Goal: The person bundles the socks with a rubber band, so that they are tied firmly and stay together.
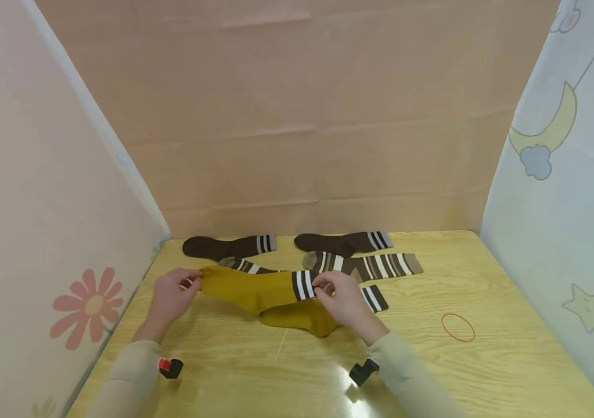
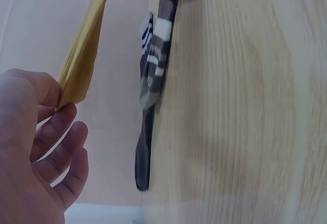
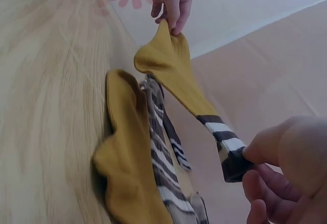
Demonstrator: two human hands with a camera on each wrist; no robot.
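A mustard sock (image 1: 255, 288) with a black-and-white striped cuff is stretched between my two hands, above the table. My left hand (image 1: 175, 293) pinches its toe end between thumb and fingers. At the cuff, my right hand (image 1: 346, 299) pinches the dark edge, as the right wrist view also shows. A second mustard sock (image 3: 127, 168) lies on the table under it, partly covered by my right hand in the head view. Behind are two brown striped socks, one (image 1: 388, 266) at the right and the other (image 1: 249, 267) mostly hidden by the held sock.
Along the table's back edge lie two dark brown socks, one on the left (image 1: 223, 248) and one on the right (image 1: 335, 242). A red rubber band (image 1: 458, 327) sits at the right on the wooden table (image 1: 511, 371). Fabric walls stand around the back and sides.
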